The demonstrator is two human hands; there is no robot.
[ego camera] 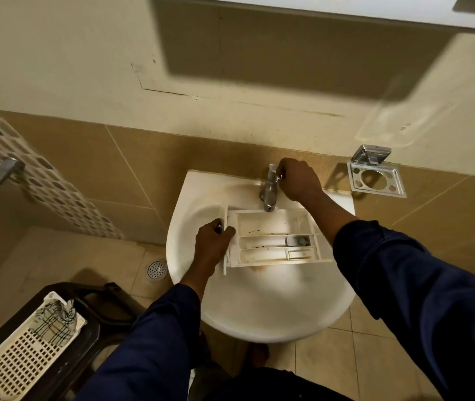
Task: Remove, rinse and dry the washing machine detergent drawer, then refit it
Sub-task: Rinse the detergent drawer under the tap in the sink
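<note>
The right hand [298,180] hides the handle of the tap [271,190]; the basket [19,357] runs off the bottom-left edge

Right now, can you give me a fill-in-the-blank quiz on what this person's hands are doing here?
The left hand holds the detergent drawer inside the white ____. The right hand grips the top of the ____. The drawer's compartments are stained ____. Missing words: sink, tap, brown.
</note>
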